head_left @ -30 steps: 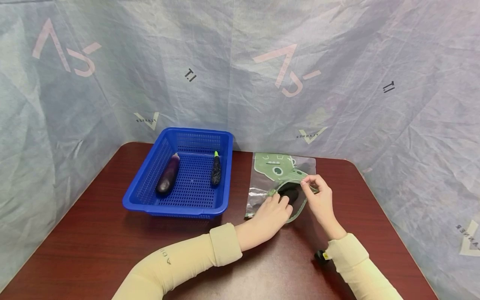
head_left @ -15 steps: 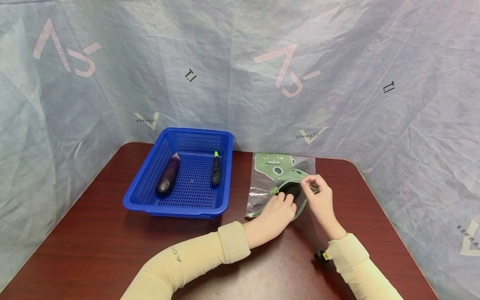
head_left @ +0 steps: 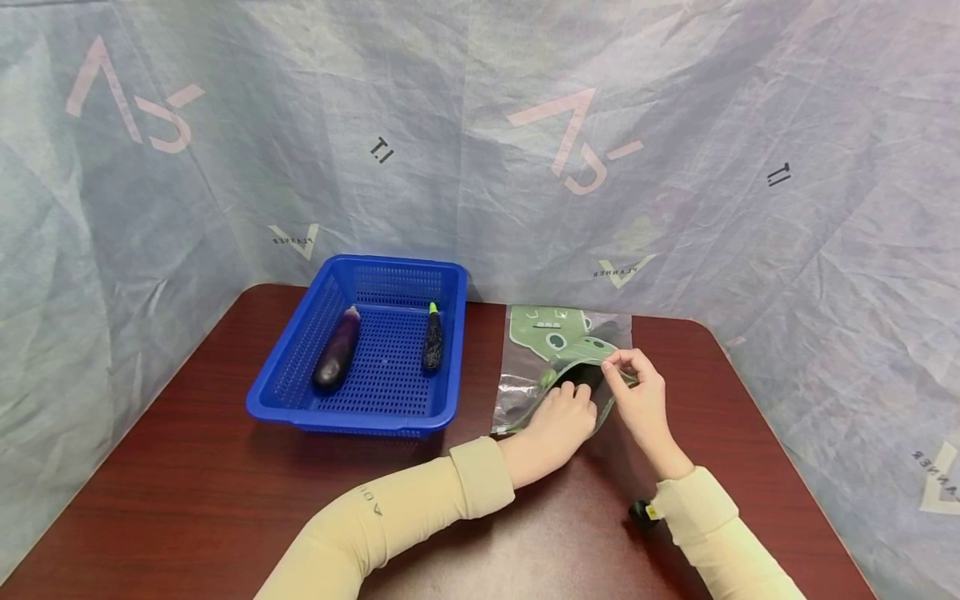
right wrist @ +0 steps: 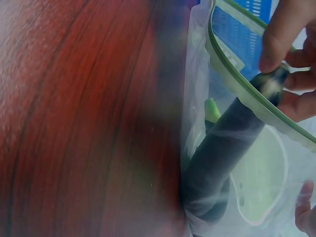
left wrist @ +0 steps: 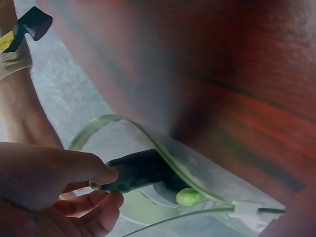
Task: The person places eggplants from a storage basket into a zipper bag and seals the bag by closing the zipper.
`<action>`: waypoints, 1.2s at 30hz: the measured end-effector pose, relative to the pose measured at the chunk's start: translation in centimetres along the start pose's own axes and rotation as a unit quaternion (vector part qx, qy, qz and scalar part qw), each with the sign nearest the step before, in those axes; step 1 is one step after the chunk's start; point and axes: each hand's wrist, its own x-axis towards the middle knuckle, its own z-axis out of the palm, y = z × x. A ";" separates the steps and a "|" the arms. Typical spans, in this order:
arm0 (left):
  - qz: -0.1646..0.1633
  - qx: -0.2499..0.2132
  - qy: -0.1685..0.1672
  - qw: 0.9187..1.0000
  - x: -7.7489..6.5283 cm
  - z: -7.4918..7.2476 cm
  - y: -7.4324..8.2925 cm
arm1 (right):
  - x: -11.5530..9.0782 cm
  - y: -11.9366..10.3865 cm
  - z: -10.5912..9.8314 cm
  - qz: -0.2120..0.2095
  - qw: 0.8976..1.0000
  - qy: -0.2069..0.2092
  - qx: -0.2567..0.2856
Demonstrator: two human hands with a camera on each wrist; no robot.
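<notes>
A clear zip bag (head_left: 517, 367) with a green cartoon print lies at the table's right, its mouth spread. My left hand (head_left: 562, 421) reaches into that mouth. Its thumb and fingers pinch one end of a long, dark cylindrical vegetable (left wrist: 140, 170), most of which slants down inside the bag in the right wrist view. Beside it in the bag lies another dark vegetable with a light-green tip (right wrist: 212, 109), partly covered by the held one. My right hand (head_left: 637, 400) pinches the bag's green-edged rim between thumb and finger on the right side.
Left of the bag stands a blue perforated basket (head_left: 345, 422). Inside it are a purple eggplant (head_left: 337, 350) and a smaller dark vegetable with a green tip (head_left: 432, 342). A printed grey sheet (head_left: 465, 167) hangs behind the brown table (head_left: 187, 467).
My left hand has shifted slightly right and farther into the bag's mouth with the dark vegetable. The right hand stays in place on the rim.
</notes>
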 end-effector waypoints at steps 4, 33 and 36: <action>-0.002 0.002 -0.008 1.000 0.2 0.4 0.1 | 0.0 0.0 0.0 -0.001 1.000 -0.001 0.001; 0.056 0.009 -0.021 0.998 -0.5 0.8 0.1 | 0.0 -0.1 -0.1 -0.002 1.000 -0.005 0.013; 0.059 0.008 -0.015 0.998 -0.6 0.2 -0.1 | -0.1 -0.1 -0.2 0.000 1.000 -0.006 0.012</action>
